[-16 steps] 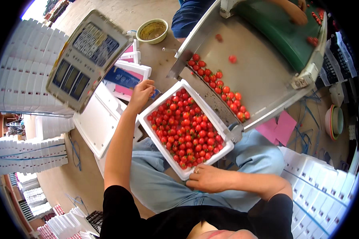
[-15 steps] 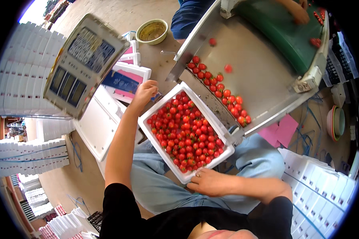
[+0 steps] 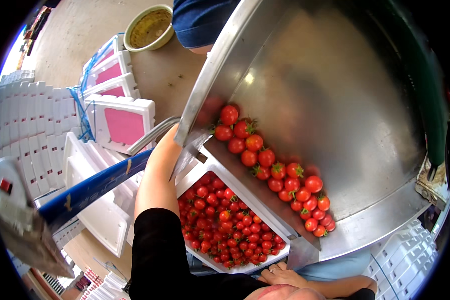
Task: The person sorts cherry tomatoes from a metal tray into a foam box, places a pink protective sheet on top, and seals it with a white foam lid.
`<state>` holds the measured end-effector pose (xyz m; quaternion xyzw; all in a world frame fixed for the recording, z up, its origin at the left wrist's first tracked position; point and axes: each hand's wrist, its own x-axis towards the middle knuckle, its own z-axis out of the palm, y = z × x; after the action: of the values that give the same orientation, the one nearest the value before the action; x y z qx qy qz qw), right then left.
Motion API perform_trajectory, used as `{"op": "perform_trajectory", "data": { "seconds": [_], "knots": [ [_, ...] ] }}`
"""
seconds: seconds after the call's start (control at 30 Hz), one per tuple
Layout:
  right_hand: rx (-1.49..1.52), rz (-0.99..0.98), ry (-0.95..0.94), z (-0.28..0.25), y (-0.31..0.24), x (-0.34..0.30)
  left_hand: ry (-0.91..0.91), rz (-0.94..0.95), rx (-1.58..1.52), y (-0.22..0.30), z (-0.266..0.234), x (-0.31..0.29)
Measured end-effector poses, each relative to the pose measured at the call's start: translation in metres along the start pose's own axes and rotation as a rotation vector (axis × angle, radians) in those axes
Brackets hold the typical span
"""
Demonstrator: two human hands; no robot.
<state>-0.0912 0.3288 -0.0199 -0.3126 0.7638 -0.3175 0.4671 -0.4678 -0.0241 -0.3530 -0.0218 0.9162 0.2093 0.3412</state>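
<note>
A white foam box (image 3: 220, 170) full of small red tomatoes (image 3: 230, 225) sits at my lap, its upper edge against the lip of a metal sorting chute (image 3: 355, 125). More tomatoes with green stems (image 3: 277, 171) lie along the chute's lower edge, beside the box. My left forearm (image 3: 157, 175) reaches up past the box's left side; the hand is hidden behind the chute's corner, so its fingers do not show. At the box's near right corner is my right hand (image 3: 285, 276), with a ring on it, its fingers bent against the rim.
A blue bar (image 3: 95, 187) crosses at left, joined to a blurred scale head (image 3: 25, 230). White foam lids (image 3: 97, 200) and pink-lined boxes (image 3: 125, 125) stand behind it. A basin (image 3: 149, 29) is on the floor near another person's leg (image 3: 202, 22). Foam stacks (image 3: 410, 255) stand at right.
My view has moved closer to the chute. My left hand has gone from beside the box to behind the chute's corner. The tomatoes rolling down the chute earlier no longer show in motion.
</note>
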Motion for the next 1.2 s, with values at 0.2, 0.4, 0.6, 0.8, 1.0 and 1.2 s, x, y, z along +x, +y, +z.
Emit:
{"op": "perform_trajectory", "data": {
  "seconds": [0.2, 0.4, 0.6, 0.8, 1.0, 1.2],
  "knots": [
    [-0.127, -0.003, 0.029, -0.025, -0.011, 0.021, -0.027, -0.042, 0.065, -0.016, 0.011, 0.016],
    [-0.308, -0.057, 0.080, -0.025, -0.021, 0.021, 0.012, 0.029, 0.021, -0.008, -0.011, -0.005],
    [-0.383, -0.221, 0.191, -0.034, -0.039, 0.016, 0.152, 0.139, -0.204, 0.004, -0.063, -0.090],
    [-0.685, -0.331, 0.080, 0.007, -0.042, 0.002, 0.346, 0.104, -0.963, -0.009, -0.077, -0.213],
    [-0.812, -0.494, 0.252, 0.056, -0.020, 0.019, 0.584, 0.223, -1.421, 0.030, -0.065, -0.331],
    [-0.885, -0.511, 0.470, 0.067, -0.007, 0.043, 0.344, 0.184, -1.076, 0.078, -0.002, -0.427]
  ]
}}
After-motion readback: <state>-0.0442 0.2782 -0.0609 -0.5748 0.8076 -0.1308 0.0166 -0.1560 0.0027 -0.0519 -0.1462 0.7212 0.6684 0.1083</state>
